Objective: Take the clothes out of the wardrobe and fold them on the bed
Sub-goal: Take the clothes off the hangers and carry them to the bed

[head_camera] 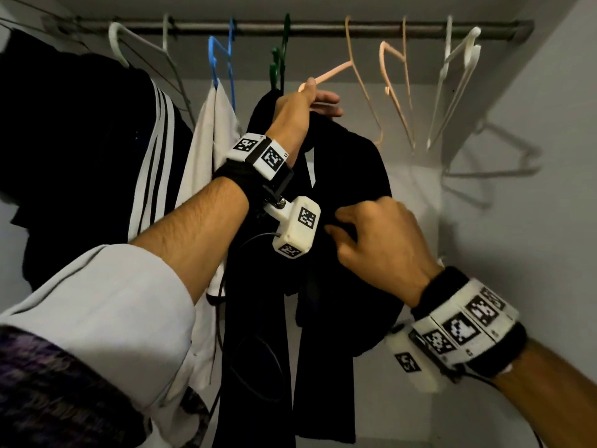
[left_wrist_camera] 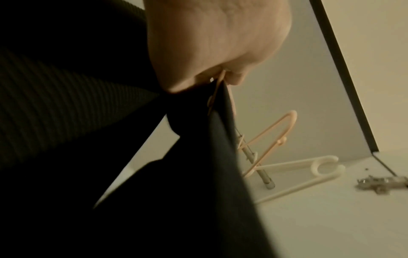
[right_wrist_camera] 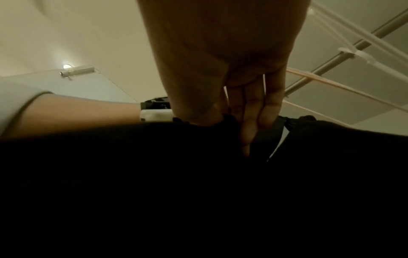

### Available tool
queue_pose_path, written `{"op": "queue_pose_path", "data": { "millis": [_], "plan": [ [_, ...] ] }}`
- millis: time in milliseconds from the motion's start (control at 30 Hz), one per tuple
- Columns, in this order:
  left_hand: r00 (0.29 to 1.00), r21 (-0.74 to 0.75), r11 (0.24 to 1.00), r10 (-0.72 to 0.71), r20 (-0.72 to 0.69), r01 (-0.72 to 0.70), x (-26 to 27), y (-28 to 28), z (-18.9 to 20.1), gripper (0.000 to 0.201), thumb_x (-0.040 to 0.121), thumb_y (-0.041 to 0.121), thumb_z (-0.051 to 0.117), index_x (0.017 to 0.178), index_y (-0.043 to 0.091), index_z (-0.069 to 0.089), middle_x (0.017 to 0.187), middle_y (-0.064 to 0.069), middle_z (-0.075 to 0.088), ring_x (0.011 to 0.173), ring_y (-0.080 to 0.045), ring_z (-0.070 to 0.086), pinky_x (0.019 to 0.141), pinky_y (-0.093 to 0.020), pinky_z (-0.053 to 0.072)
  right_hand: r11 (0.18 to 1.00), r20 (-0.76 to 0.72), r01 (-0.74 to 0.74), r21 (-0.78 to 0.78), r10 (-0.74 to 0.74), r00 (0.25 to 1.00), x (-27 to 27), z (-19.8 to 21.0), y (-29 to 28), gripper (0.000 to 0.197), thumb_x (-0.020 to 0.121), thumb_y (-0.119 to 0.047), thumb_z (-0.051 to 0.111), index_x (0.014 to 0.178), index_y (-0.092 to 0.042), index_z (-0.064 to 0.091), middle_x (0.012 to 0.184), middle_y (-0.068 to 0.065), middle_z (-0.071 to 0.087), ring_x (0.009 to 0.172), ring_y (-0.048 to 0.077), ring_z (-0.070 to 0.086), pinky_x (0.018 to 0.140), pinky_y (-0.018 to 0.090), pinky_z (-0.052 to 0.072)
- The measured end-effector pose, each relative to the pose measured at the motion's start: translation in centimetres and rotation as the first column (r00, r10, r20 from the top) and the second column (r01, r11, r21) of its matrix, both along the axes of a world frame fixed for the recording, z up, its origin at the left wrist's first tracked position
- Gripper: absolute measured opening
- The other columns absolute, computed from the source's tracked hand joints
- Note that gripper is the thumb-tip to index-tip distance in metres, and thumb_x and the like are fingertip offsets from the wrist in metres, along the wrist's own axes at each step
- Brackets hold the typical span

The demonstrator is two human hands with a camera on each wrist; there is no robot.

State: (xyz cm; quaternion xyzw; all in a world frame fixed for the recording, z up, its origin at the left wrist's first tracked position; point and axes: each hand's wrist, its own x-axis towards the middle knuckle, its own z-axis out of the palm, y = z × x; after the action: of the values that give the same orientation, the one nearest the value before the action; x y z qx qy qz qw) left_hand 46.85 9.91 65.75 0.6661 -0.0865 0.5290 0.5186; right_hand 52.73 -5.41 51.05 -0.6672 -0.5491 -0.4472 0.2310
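Note:
A black garment (head_camera: 349, 176) hangs from a peach hanger (head_camera: 332, 71) in the middle of the wardrobe. My left hand (head_camera: 310, 101) grips that hanger at its top, raised in front of the rail (head_camera: 323, 29); in the left wrist view the peach hanger (left_wrist_camera: 217, 90) runs out of my closed left hand (left_wrist_camera: 216, 52) above the dark cloth (left_wrist_camera: 198, 174). Lower down, my right hand (head_camera: 371, 234) pinches the black garment at its right side. From the right wrist my right hand's fingers (right_wrist_camera: 251, 118) dig into the black cloth (right_wrist_camera: 198, 192).
A black jacket with white stripes (head_camera: 97, 150) and a white garment (head_camera: 210, 147) hang to the left. Empty hangers hang on the rail: blue (head_camera: 223, 56), green (head_camera: 279, 56), peach (head_camera: 395, 92), white (head_camera: 458, 79). The wardrobe's side wall (head_camera: 533, 189) stands right.

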Motion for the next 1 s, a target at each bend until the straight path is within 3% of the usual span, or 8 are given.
{"op": "queue_pose_path", "data": {
  "millis": [167,233,300,433,633,767,900,1000],
  "plan": [
    [1.000,-0.002,1.000,-0.005,-0.003,0.005,0.0,-0.3,-0.2,0.055,0.110,0.035,0.033,0.090,0.004,0.073,0.099,-0.024,0.075,0.095,-0.035,0.074,0.087,-0.039,0.061,0.983,-0.093,-0.098,0.157,0.113,0.989,1.1,1.4,-1.2,0.040,0.089,-0.055,0.062,0.064,-0.024,0.058,0.058,-0.009,0.058,0.057,0.011,0.056,0.057,0.031,0.044],
    [1.000,-0.009,1.000,0.006,-0.016,-0.006,0.2,-0.2,-0.3,0.055,0.110,0.036,0.034,0.087,0.005,0.072,0.099,-0.023,0.075,0.098,-0.037,0.073,0.092,-0.042,0.059,0.962,-0.137,-0.094,0.256,0.132,0.982,1.1,3.2,-1.3,0.051,0.084,-0.074,0.058,0.097,-0.028,0.075,0.082,-0.012,0.073,0.074,0.009,0.068,0.069,0.033,0.057],
    [0.999,-0.011,1.000,0.013,-0.033,-0.013,0.4,-0.2,-0.4,0.055,0.110,0.038,0.034,0.084,0.007,0.072,0.097,-0.020,0.076,0.098,-0.036,0.073,0.097,-0.046,0.056,0.954,-0.136,-0.045,0.296,0.089,0.987,1.1,5.3,-1.0,0.066,0.082,-0.077,0.059,0.123,-0.026,0.068,0.101,-0.008,0.075,0.090,0.014,0.071,0.081,0.037,0.059],
    [0.999,-0.018,1.000,0.020,-0.033,-0.021,0.4,-0.8,-0.5,0.055,0.109,0.038,0.036,0.084,0.005,0.073,0.092,-0.017,0.077,0.094,-0.032,0.074,0.096,-0.047,0.057,0.982,-0.136,0.012,0.187,0.014,0.991,1.8,9.4,0.9,0.065,0.083,-0.065,0.066,0.136,-0.027,0.059,0.113,0.001,0.074,0.104,0.024,0.069,0.090,0.040,0.057],
    [0.997,0.018,0.997,0.069,-0.041,-0.068,0.1,-0.4,-0.4,0.054,0.110,0.038,0.034,0.087,0.008,0.074,0.096,-0.016,0.077,0.098,-0.030,0.073,0.092,-0.040,0.058,0.988,-0.133,-0.015,0.152,0.035,0.990,1.8,9.1,2.9,0.010,0.078,-0.020,0.062,0.071,-0.015,0.068,0.063,0.001,0.063,0.063,0.023,0.062,0.064,0.039,0.057],
    [0.990,0.025,0.990,0.141,-0.010,-0.141,-0.4,0.1,0.0,0.054,0.111,0.037,0.031,0.097,0.010,0.075,0.100,-0.012,0.077,0.072,-0.010,0.068,0.066,-0.022,0.050,0.997,-0.142,-0.073,0.023,0.076,0.987,0.6,5.0,2.1,0.016,0.069,-0.037,0.063,0.064,-0.021,0.064,0.063,-0.003,0.064,0.063,0.020,0.062,0.062,0.037,0.055],
    [0.989,0.050,0.991,0.131,-0.073,-0.128,-1.1,0.4,-0.2,0.051,0.110,0.042,0.028,0.098,0.019,0.072,0.098,-0.004,0.077,0.093,-0.015,0.070,0.085,-0.035,0.052,0.985,-0.176,-0.126,-0.119,0.104,0.979,-0.7,1.1,0.2,0.021,0.068,-0.039,0.066,0.059,-0.023,0.057,0.059,-0.005,0.061,0.057,0.014,0.059,0.054,0.031,0.047],
    [0.993,0.039,0.996,0.082,-0.086,-0.079,-0.8,0.2,0.0,0.051,0.111,0.040,0.028,0.094,0.018,0.071,0.088,-0.007,0.077,0.088,-0.020,0.073,0.086,-0.039,0.055,0.990,-0.228,-0.140,0.007,0.137,0.964,0.0,1.4,-0.6,0.021,0.070,-0.035,0.067,0.060,-0.020,0.059,0.062,-0.005,0.063,0.058,0.010,0.057,0.055,0.031,0.045]
  ]
}}
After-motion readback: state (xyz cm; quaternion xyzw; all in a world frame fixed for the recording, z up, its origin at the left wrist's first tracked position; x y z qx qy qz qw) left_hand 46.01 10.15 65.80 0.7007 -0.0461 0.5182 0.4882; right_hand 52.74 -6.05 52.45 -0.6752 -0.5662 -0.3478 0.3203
